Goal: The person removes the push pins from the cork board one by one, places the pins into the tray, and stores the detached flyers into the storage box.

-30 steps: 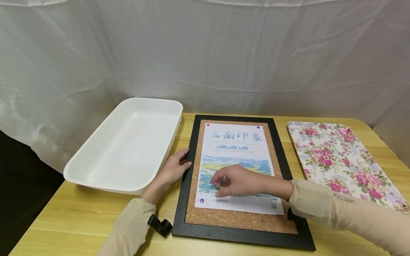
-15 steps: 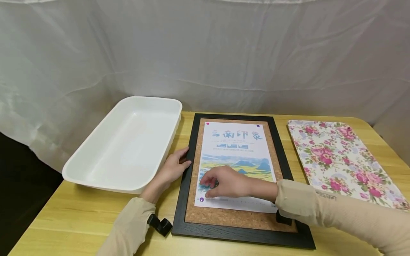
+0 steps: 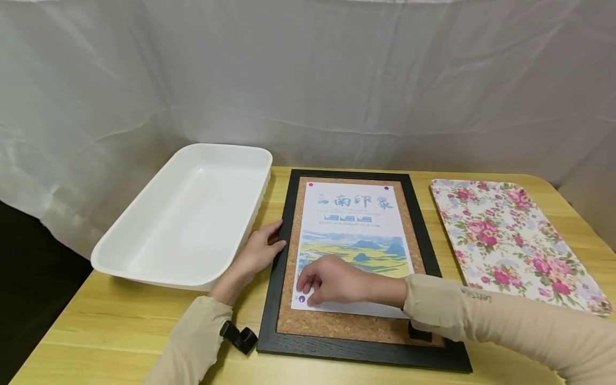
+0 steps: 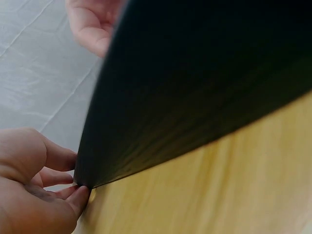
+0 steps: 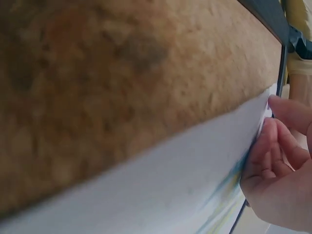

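Note:
A cork board in a black frame lies on the table, with a printed landscape poster on it. At the poster's top corners are a pink pushpin and a dark purple pushpin. My right hand is over the poster's lower left. Its bent fingers and thumb stand around a purple pushpin, which shows in the gap between them; part of the poster is hidden beneath. Against the frame's left edge, my left hand presses with thumb and fingertips, also seen in the left wrist view.
To the left of the board stands a deep white tray, close beside my left forearm. A floral tray lies at the right. Grey-white cloth hangs behind the wooden table.
My right hand has moved left and slightly down across the poster to the lower-left purple pushpin, its fingers drawing closer around it. My left hand stays at the frame's edge.

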Demonstrator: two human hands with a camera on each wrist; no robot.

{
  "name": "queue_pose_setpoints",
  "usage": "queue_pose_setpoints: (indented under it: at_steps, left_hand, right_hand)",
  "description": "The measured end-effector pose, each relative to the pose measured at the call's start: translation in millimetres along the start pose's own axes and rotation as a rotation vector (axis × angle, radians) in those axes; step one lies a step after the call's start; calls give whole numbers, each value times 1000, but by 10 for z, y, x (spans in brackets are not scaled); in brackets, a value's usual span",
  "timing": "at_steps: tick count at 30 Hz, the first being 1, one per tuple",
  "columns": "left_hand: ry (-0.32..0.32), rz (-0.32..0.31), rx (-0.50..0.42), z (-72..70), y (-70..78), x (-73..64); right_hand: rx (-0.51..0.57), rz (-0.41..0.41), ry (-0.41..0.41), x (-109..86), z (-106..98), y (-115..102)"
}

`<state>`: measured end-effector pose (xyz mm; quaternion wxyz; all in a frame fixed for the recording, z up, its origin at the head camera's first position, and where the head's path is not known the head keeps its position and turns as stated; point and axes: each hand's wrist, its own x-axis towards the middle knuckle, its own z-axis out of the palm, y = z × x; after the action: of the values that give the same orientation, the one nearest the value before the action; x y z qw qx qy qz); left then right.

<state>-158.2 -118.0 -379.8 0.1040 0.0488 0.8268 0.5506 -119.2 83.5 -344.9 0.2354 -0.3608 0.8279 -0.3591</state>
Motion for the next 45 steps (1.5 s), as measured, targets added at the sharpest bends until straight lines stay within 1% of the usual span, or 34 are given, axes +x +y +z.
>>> queue_pose_setpoints:
  at_steps: [5,12,16,20,25,28,31,36,41,45]
  left_hand:
    - [-9,9,-13,9,0,10]
    - [2,-2,-10,7,8,-8]
    - [3,-10,-3,1,3,-7]
    - [0,-6,2,1,-3,0]
    - [-6,-7,-13,1,-9,-3]
    - [-6,-9,-17,-1,-10,-1]
    - [-4,-9,-18,-4,-9,4]
    - [-8,1,-9,-6,-14,9]
    - [-8,6,-4,-10,-11,2]
    - [-11,-3,-5,-11,-3,1]
  right_hand:
    - [-2,5,0,-20,20,-1]
    - [-9,-42,-10,-32,11,14]
    - [-20,-55,-21,-13,13,7]
    - [-42,-23,-38,19,23,-23]
    - [-106,31,-72,57,30,-83]
    - [-147,38,-94,80,14,-114]
    - [-167,38,-103,98,2,-136]
    - [-167,15,-76,88,13,-142]
    - [-151,-49,-17,57,32,-123]
    - [-125,-87,5,21,37,-102]
